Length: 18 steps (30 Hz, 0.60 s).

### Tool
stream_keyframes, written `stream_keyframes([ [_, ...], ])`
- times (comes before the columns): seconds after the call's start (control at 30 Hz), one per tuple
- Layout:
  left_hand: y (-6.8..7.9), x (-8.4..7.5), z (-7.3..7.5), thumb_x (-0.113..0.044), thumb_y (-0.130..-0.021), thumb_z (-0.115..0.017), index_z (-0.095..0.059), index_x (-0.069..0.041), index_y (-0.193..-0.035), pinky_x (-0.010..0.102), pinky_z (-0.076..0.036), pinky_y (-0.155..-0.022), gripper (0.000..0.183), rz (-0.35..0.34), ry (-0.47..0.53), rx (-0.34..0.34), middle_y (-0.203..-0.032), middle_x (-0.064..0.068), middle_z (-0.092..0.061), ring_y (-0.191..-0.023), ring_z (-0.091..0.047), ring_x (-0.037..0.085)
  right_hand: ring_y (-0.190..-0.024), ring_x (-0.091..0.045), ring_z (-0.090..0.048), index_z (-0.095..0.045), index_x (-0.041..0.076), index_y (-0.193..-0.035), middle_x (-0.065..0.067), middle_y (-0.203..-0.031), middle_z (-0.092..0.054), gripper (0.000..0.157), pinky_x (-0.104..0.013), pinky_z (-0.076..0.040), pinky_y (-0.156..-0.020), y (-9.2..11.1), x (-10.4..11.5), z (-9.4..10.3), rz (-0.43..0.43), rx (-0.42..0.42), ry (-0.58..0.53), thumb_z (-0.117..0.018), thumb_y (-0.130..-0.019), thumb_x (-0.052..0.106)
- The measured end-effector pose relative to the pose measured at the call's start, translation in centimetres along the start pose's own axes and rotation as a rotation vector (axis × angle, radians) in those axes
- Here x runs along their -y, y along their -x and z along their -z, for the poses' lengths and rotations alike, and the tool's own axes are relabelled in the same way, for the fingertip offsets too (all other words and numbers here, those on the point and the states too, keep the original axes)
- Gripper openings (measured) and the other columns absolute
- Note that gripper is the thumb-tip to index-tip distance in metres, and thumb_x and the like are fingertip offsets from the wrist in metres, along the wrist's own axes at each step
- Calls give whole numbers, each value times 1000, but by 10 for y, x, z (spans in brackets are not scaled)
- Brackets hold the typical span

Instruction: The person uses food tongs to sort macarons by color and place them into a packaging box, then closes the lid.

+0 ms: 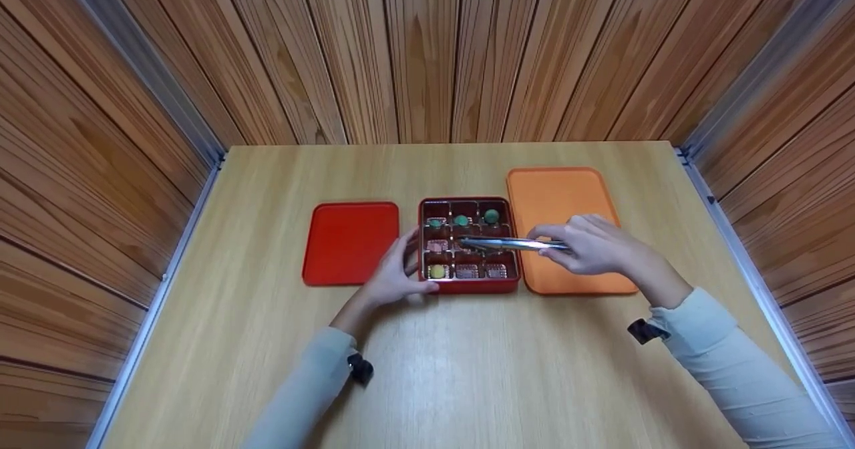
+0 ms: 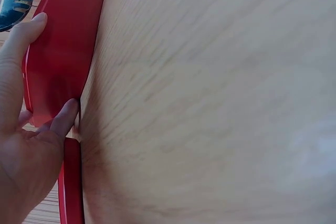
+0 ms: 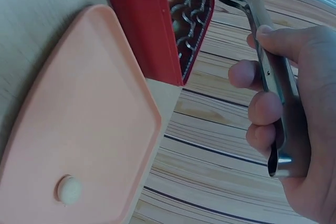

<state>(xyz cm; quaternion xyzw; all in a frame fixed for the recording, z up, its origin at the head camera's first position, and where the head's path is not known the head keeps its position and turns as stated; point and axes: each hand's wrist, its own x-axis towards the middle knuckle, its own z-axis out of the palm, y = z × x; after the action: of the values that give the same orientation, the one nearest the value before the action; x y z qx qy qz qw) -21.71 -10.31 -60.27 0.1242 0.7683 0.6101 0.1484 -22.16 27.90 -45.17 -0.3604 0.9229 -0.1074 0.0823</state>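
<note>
A dark red box (image 1: 469, 288) with a clear divided insert stands in the middle of the table. Green balls (image 1: 491, 216) sit in its back row, and a yellow ball (image 1: 437, 272) lies in the front left compartment. My left hand (image 1: 389, 276) holds the box at its left side, thumb by the front corner. Metal tongs (image 3: 281, 85) are gripped in my right hand (image 1: 591, 244), their tips over the box's middle row. Whether anything is between the tips cannot be made out.
Right of the box lies an orange tray (image 1: 554, 195), partly under my right hand. A pale ball (image 3: 69, 190) rests on it in the right wrist view. A flat red lid or tray (image 1: 351, 242) lies to the left. Wood-patterned walls (image 1: 427, 55) surround the table.
</note>
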Motion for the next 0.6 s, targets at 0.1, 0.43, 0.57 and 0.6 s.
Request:
stream_keyframes([
  [0.1, 0, -1, 0, -16, -86, -99, -21, -15, -180, 52, -41, -139, 122, -12, 7, 2, -183, 16, -32, -173, -32, 37, -51, 0, -30, -77, 15, -127, 10, -65, -47, 20, -18, -23, -50, -1, 1, -4, 30, 4, -4, -70, -109, 20],
  [0.43, 0, 1, 0, -16, -86, -99, -20, -13, -180, 54, -40, -138, 123, -29, 2, 6, -182, 18, -31, -173, -31, 40, -52, -2, -30, -74, 15, -129, 9, -65, -47, 22, -18, -23, -50, -1, 0, -18, 46, 11, -2, -71, -108, 19],
  [0.57, -1, 0, 0, -18, -86, -100, -21, -14, -180, 52, -40, -139, 124, -24, -1, 3, -183, 18, -31, -173, -30, 39, -51, -3, -29, -74, 15, -131, 10, -65, -44, 24, -18, -22, -50, -2, 0, -20, 29, 35, 1, -70, -108, 19],
  [0.6, -1, 0, 0, -17, -85, -100, -20, -13, -180, 53, -40, -139, 124, -26, 1, 1, -183, 18, -31, -173, -31, 39, -51, -3, -29, -74, 15, -131, 11, -65, -44, 24, -18, -22, -50, -2, 0, -20, 26, 41, 0, -70, -108, 19],
])
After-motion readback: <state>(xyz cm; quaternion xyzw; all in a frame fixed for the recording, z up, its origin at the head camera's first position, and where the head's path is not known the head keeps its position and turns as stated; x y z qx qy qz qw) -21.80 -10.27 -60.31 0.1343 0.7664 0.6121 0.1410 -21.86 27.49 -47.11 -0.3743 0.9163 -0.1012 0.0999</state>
